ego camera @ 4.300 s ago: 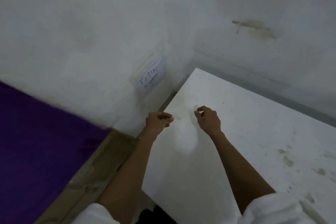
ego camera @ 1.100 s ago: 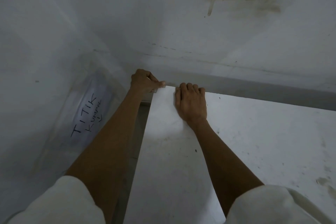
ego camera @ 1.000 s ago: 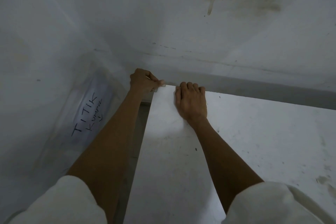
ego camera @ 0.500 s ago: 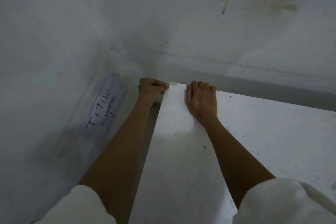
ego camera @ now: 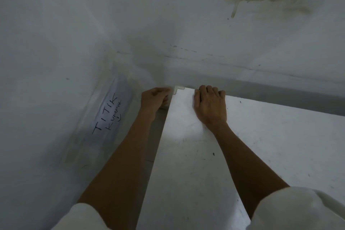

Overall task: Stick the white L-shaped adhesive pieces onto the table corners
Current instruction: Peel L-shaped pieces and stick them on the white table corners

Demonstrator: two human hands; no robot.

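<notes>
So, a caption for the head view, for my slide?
L-shaped piece at the table corner; left hand beside it, right hand on the table.

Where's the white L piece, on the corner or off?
On. The L piece wraps the far corner of the table; whether it's stuck fast, cannot tell.

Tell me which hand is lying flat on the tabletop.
The right hand, palm down on the table near its far corner. The left hand is off the side edge, fingers curled, beside the white L-shaped piece at that corner.
</notes>
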